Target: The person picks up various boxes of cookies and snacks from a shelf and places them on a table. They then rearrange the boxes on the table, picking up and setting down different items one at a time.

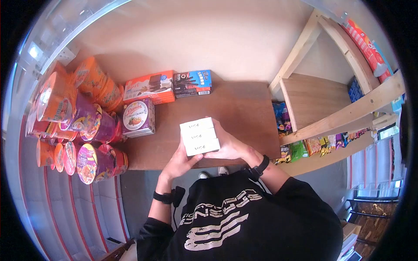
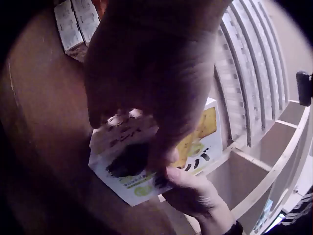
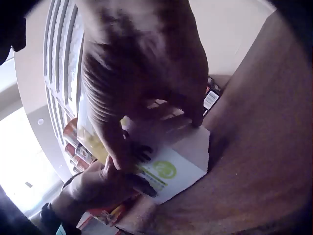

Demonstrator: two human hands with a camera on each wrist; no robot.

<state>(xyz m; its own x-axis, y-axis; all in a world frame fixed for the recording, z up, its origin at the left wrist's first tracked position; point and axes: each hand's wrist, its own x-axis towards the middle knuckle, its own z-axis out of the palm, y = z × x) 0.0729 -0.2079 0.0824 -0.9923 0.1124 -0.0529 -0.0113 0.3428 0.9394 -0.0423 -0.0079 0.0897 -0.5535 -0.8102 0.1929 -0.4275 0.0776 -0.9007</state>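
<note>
Three white boxes with dark characters (image 1: 200, 136) stand side by side as one block over the brown table in the head view. The left hand (image 1: 177, 162) grips the block's left side, its thumb along the near edge. From the other side the right hand (image 1: 228, 145) holds it. In the left wrist view yellow pictures show on the boxes (image 2: 139, 188), and the left hand (image 2: 151, 68) covers part of them. The right wrist view has the right hand (image 3: 146, 73) bent over the white boxes (image 3: 183, 171), both thumbs close together.
Stacked noodle cups (image 1: 89, 163) fill the left side. A round-labelled cookie box (image 1: 138, 118), a red box (image 1: 149, 88) and a blue-black box (image 1: 193, 83) stand at the table's back left. A wooden rack (image 1: 337, 117) with snack bags (image 1: 299, 150) is on the right.
</note>
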